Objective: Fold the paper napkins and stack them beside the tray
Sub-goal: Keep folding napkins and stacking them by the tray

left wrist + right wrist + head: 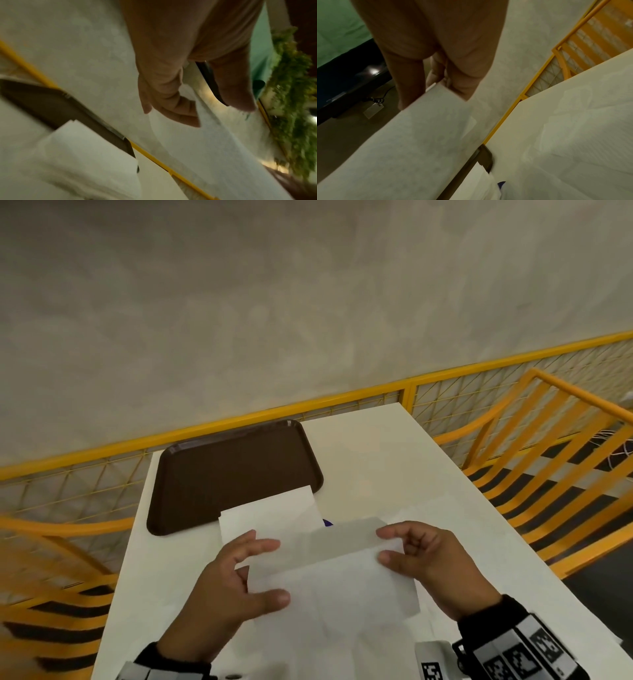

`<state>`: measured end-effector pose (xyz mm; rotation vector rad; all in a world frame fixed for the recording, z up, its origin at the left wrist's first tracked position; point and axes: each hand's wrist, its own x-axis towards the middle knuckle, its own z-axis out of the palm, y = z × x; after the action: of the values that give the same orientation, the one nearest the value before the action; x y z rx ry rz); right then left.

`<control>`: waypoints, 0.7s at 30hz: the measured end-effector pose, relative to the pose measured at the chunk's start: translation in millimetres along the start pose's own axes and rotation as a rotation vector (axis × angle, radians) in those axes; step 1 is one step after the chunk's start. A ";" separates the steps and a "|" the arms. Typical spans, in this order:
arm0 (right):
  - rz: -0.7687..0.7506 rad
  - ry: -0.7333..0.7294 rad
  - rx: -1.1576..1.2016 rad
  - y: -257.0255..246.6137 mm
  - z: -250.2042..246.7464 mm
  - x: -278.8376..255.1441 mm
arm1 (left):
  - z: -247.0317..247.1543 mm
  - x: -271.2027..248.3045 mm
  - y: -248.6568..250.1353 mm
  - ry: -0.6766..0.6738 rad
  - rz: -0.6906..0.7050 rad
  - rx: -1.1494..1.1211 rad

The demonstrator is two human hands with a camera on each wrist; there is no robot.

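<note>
Nearest the camera, both hands held one white paper napkin (329,570) just above the white table (394,460). Left hand (219,601) gripped its left edge: thumb on top, fingers curled behind the sheet. Right hand (435,563) pinched the right edge between thumb and forefinger; remaining fingers loosely curled. The napkin's far edge was turned up and over toward the person, a grey band showing along the fold. More napkin paper lay flat on the table under the hands; how many sheets, could not tell.

Just beyond the held napkin sat a stack of white napkins (270,515), its far edge overlapping the near rim of the brown tray (233,470). A small dark blue object (327,522) showed at the stack's right side, mostly hidden.

Further back: yellow mesh railing (342,402), then a pale wall (274,302). Yellow slatted chairs (548,460) flanked the table.
</note>
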<state>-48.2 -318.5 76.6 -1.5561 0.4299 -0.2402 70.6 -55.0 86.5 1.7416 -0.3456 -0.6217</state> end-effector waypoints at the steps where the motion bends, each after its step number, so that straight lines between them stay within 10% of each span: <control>1: -0.007 -0.005 -0.032 0.7 -0.3 0.4 | -1.3 -0.7 -0.6 0.023 0.022 0.133; 14: -0.236 0.007 -0.500 3.2 3.7 6.2 | -0.9 -0.6 -2.2 0.382 0.143 0.479; 21: -0.288 -0.030 -0.556 -4.2 6.1 6.0 | -8.2 -0.7 -0.8 0.259 0.105 0.413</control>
<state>-39.8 -315.6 79.8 -2.1684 0.2556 -0.3368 74.7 -47.9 87.2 2.1546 -0.3991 -0.2520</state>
